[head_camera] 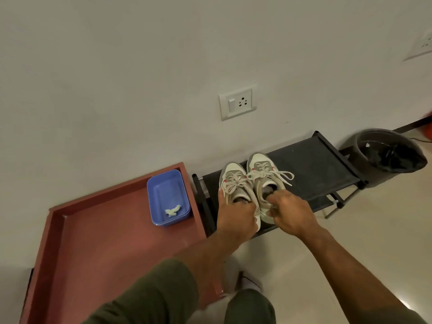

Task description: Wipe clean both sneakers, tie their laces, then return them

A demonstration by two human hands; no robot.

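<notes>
Leftmost, a red table [98, 249] carries a blue tub [168, 197] at its far right corner, a pale crumpled wad [173, 210] lying inside. Beside it, both sneakers stand on the left end of a black shoe rack [311, 164], laces tied, toes to the wall. Fingers of the left hand [236, 216] curl round the left sneaker [233, 178] at its heel collar; the right hand [289, 213] likewise pinches the collar of the right sneaker [261, 169]. Farther right stands a dark bin [388, 155].
</notes>
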